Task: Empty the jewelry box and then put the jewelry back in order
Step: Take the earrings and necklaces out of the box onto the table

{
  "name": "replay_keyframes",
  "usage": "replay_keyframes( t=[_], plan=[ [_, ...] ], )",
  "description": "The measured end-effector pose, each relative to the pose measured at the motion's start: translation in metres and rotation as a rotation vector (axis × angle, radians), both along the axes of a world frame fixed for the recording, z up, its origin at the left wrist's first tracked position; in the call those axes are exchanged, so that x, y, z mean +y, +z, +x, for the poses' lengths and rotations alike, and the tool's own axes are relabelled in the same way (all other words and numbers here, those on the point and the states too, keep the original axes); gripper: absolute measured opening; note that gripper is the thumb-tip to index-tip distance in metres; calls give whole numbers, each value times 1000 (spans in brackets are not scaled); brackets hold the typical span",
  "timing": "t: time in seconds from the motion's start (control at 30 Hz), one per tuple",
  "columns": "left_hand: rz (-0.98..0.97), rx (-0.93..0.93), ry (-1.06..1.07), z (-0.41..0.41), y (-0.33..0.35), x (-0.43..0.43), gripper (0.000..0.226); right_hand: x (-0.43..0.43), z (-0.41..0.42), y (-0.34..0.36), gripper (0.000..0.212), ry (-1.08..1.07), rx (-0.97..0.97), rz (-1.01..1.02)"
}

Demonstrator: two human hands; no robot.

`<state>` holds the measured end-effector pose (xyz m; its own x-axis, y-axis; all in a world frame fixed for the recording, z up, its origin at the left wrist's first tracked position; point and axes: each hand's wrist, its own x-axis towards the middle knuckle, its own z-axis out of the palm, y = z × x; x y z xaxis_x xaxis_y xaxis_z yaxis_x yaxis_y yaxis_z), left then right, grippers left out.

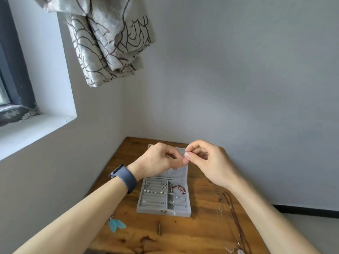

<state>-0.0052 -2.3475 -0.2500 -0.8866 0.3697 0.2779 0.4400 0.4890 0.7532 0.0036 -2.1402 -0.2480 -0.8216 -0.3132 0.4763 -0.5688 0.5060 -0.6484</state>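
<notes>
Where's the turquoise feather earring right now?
In the head view, the turquoise feather-shaped earring lies on the wooden table near its left edge, just under the left forearm and left of the open grey jewelry box.

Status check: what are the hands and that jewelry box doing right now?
Left hand and right hand pinch something tiny together above the open lid. Jewelry box open, partly filled. Necklaces lie beside it. Nothing blocking.

No legible text, labels, brands or numbers anywhere. Jewelry box [163,211] bears no readable marking; smartwatch [117,171] face is turned away, nothing readable on it.
</notes>
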Motion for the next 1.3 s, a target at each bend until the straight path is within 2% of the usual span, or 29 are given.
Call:
replay_keyframes(
  t=[0.1,0.27,0.37,0.5,0.6,0.73,0.83,1.0,1.07,1.17,1.3],
  plan=[
    [-34,-72,-66,25,-16,-10,16,-5,26,-20,6,53,-81,-5],
    [75,-252,-89,49,-39,-21,12,-15,55,-48,5,73,-214,-21],
    [103,-297,-116,60,-50,-24,12,-20,66,-59,10,63,-232,-15],
    [147,-399,-145,70,-60,-26,30,-22,74,-64,13,63,-243,-28],
    [89,-340,-123,72,-62,-27,35,-22,77,-66,8,79,-274,-48],
    [53,-266,-150,73,-56,-35,22,-23,78,-68,11,130,-319,-132],
    [99,-256,-159,74,-54,-38,12,-26,78,-74,15,164,-416,-267],
    [224,-310,-101,75,-59,-39,14,-31,83,-92,20,231,-595,-411],
    [321,-343,-56,74,-61,-39,12,-34,87,-104,23,202,-596,-391],
    [428,-401,-29,71,-61,-37,22,-40,90,-132,13,62,-556,-287],
    [513,-467,-45,70,-56,-31,23,-44,96,-169,11,-38,-647,-253]
  ],
)
